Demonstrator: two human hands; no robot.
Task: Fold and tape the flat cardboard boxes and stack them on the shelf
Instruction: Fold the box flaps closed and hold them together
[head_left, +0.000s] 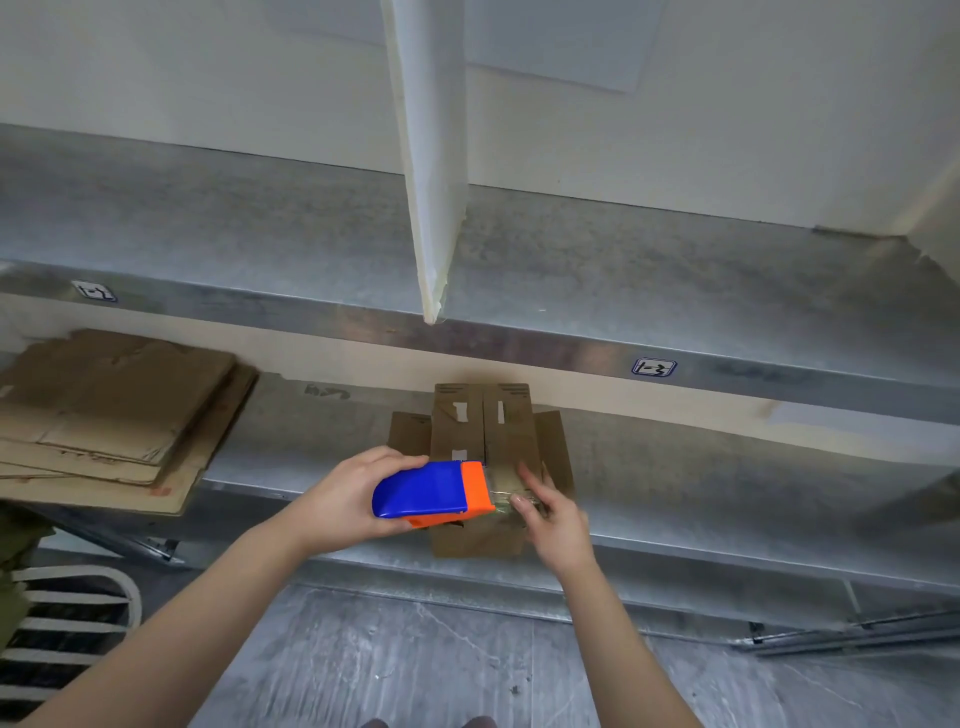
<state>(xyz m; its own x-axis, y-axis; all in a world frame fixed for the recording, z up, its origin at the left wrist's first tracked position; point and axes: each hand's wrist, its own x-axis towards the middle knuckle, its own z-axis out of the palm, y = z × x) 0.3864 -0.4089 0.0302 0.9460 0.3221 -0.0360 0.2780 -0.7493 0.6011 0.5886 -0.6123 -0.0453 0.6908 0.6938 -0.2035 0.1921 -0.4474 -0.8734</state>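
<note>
Left hand (343, 499) curled round a smooth plastic tape dispenser (431, 491), blue body and orange nose, set against a brown cardboard box (483, 431) on the lower shelf (727, 493) of mottled galvanised metal. Right hand (556, 519) with fingers nearly straight, pressing glossy clear tape onto the box's near end. Far flaps splayed open, print unreadable. Far left, creased stack of flat cardboard (114, 415). Handwritten labels "1-2" (95, 291) and "1-3" (653, 367) on the upper shelf lip, white divider (431, 156) between.

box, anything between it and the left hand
Yes, the tape dispenser: the left hand grips it, and its orange end lies over the near end of the box. The right hand touches the tape beside it.
</note>
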